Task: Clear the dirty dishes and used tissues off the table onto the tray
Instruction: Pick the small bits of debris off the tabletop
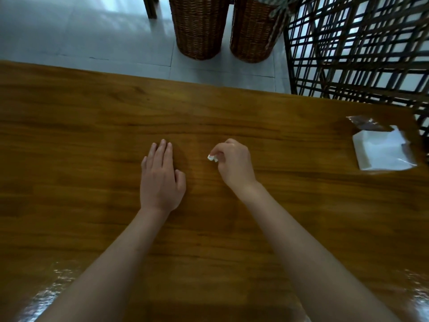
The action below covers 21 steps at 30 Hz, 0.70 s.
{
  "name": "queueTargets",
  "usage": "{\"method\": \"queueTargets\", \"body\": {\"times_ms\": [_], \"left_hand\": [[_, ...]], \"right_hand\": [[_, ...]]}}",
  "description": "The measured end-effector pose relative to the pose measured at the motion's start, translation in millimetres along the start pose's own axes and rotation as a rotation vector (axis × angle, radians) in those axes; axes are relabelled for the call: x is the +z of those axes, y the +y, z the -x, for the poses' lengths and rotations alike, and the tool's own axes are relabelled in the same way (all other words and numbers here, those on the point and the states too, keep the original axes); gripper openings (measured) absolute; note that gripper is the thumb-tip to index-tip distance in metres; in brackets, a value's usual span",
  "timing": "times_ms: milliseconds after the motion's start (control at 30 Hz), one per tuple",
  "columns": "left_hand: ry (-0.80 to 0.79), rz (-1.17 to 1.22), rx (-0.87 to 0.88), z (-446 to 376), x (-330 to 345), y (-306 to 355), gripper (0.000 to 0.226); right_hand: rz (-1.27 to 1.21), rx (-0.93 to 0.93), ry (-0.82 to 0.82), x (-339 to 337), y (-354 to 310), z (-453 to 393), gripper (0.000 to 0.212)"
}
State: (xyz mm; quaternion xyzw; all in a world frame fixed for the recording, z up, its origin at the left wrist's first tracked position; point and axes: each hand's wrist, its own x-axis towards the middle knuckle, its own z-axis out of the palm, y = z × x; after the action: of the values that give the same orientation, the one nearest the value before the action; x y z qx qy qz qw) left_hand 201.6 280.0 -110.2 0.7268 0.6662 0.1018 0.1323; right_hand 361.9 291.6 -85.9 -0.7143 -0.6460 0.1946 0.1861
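My right hand (234,162) hovers over the middle of the wooden table (92,135), fingers curled, pinching a small white scrap of tissue (212,157) at its fingertips. My left hand (161,177) rests flat on the tabletop just to the left, fingers straight and together, holding nothing. No tray and no dishes are in view.
A clear plastic pack of white tissues (383,148) lies near the table's right edge. Beyond the far edge stand two wicker baskets (199,26), the other basket (254,31) beside it, on a tiled floor. A dark lattice chair (357,47) stands at the far right.
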Motion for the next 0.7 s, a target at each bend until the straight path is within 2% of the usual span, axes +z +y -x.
{"method": "queueTargets", "body": {"times_ms": [100, 200, 300, 367, 533, 700], "left_hand": [[-0.012, 0.011, 0.008, -0.8, -1.0, -0.8, 0.057], [-0.007, 0.046, 0.041, 2.7, -4.3, -2.1, 0.056], [0.064, 0.079, 0.094, 8.8, -9.2, 6.8, 0.059], [0.070, 0.088, 0.147, 8.0, -6.4, 28.2, 0.060], [-0.050, 0.083, 0.349, -18.9, 17.7, 105.0, 0.059], [-0.073, -0.017, 0.340, -43.1, 39.2, 127.9, 0.060]], "right_hand": [[-0.044, 0.018, -0.034, -6.0, 5.8, 17.4, 0.018], [-0.051, 0.120, 0.078, -24.0, 22.6, 22.7, 0.019], [-0.039, 0.218, 0.186, -50.1, 52.9, 13.3, 0.019], [0.002, 0.300, 0.229, -65.9, 74.8, 1.4, 0.020], [0.023, 0.448, 0.333, -98.6, 122.8, -35.1, 0.020], [0.028, 0.459, 0.372, -101.9, 148.4, -58.3, 0.021]]}}
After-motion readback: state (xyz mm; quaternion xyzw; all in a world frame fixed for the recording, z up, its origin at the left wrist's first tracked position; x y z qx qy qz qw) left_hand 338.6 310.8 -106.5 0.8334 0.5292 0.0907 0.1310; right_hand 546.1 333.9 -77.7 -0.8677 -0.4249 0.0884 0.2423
